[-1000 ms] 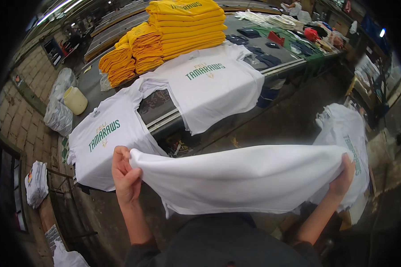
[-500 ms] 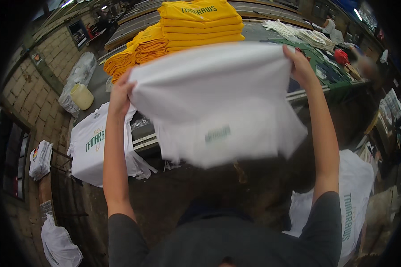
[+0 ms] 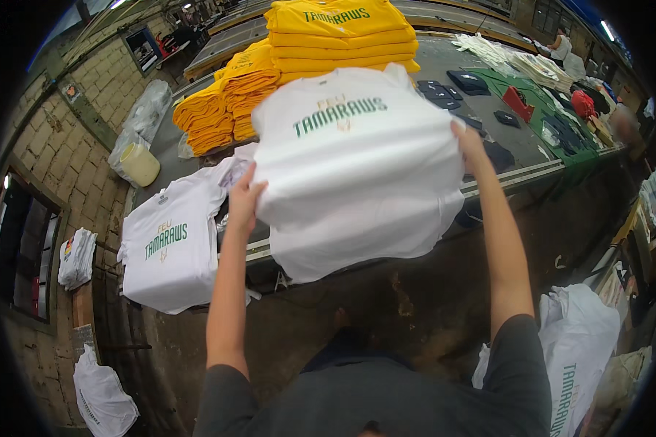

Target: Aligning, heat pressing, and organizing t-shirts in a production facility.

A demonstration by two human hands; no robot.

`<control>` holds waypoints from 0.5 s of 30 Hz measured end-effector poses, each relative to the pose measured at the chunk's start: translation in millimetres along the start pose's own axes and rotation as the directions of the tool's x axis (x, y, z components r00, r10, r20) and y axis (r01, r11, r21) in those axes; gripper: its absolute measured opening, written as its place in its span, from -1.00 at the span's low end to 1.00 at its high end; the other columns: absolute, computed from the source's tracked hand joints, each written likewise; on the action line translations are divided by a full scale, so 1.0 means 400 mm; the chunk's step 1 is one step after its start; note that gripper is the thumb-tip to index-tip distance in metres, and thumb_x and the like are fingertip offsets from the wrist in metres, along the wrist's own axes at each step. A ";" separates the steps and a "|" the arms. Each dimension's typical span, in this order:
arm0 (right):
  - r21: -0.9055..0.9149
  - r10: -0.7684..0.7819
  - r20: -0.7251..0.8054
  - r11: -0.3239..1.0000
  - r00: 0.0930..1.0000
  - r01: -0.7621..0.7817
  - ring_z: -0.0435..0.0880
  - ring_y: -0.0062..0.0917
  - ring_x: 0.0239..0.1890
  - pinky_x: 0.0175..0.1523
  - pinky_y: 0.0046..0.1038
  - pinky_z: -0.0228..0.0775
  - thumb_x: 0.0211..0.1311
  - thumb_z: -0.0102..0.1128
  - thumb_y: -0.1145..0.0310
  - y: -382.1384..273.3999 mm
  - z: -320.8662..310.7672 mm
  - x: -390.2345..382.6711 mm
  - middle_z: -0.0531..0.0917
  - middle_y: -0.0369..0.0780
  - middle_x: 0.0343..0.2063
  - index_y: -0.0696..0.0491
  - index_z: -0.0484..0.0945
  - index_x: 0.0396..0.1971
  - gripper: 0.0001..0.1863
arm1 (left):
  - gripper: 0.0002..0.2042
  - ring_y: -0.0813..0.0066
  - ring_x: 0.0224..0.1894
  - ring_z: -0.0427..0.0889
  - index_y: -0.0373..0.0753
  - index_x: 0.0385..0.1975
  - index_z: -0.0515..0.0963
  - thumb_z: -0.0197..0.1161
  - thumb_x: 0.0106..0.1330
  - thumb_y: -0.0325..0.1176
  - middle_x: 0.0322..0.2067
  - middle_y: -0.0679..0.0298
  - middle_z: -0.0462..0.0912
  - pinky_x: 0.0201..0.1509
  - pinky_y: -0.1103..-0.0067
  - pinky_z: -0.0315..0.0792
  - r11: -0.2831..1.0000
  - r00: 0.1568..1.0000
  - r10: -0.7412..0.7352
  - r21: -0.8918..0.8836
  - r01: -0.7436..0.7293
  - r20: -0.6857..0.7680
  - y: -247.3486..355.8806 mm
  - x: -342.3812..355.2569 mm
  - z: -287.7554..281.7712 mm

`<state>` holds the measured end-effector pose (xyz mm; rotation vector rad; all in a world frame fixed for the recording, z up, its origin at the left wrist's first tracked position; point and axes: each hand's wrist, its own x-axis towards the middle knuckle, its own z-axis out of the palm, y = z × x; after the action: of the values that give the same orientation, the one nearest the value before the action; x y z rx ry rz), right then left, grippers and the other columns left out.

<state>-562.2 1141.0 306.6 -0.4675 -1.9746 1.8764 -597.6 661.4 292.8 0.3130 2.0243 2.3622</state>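
A white T-shirt (image 3: 357, 164) with green and gold lettering on its chest is spread out between my two hands, its collar end lying toward the far side of the table. My left hand (image 3: 246, 200) has its fingers closed on the shirt's left side edge. On the opposite edge, my right hand (image 3: 468, 148) grips the cloth the same way. The near part of the shirt hangs at the table's front edge. Left of it, another white T-shirt (image 3: 171, 251) with a similar print lies flat and drapes over the edge. Folded yellow shirts (image 3: 342, 51) are stacked just behind.
Shorter yellow piles (image 3: 200, 120) stand beside the tall stack. At the table's left are a cream bucket (image 3: 140, 164) and clear plastic bags (image 3: 153, 105). Dark folded pieces (image 3: 468, 82) and a red stand (image 3: 517, 103) lie to the right. White shirts (image 3: 582, 328) hang at lower right. A person (image 3: 560, 47) is far off.
The held T-shirt has come down from the air onto the table, its printed front now facing up. Both hands have lowered, the left one also shifting to the right.
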 end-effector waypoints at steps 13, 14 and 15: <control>-0.284 0.183 -0.168 0.932 0.969 -0.225 0.55 -0.50 -0.39 -0.24 -0.44 0.34 0.15 0.06 0.13 0.483 -0.026 -0.240 0.63 -0.13 -0.44 0.29 0.54 -0.30 -0.56 | -0.38 0.43 0.01 0.42 -0.29 0.17 0.23 0.13 -0.01 -0.64 0.04 0.10 0.40 0.08 0.62 0.27 0.896 0.910 -0.410 0.159 0.414 -0.059 -0.322 -0.181 -0.060; -0.271 0.178 -0.163 0.938 0.970 -0.218 0.57 -0.45 -0.42 -0.25 -0.45 0.34 0.15 0.07 0.19 0.485 -0.025 -0.248 0.63 -0.09 -0.46 0.28 0.55 -0.31 -0.61 | -0.40 0.36 0.04 0.41 -0.31 0.15 0.26 0.13 -0.03 -0.63 0.06 0.07 0.37 0.07 0.60 0.28 0.899 0.934 -0.354 0.258 0.353 -0.045 -0.317 -0.182 -0.060; -0.294 0.148 -0.165 0.936 0.975 -0.192 0.57 -0.45 -0.42 -0.25 -0.45 0.34 0.15 0.07 0.19 0.484 -0.024 -0.252 0.63 -0.09 -0.46 0.28 0.55 -0.31 -0.61 | -0.42 0.30 0.06 0.40 -0.33 0.12 0.30 0.13 -0.04 -0.63 0.08 0.03 0.35 0.07 0.57 0.29 0.891 0.955 -0.296 0.354 0.284 -0.021 -0.311 -0.177 -0.060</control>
<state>-472.6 1111.4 109.5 -0.8618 -2.1984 1.5792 -546.8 647.9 157.5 0.0430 2.2880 1.8058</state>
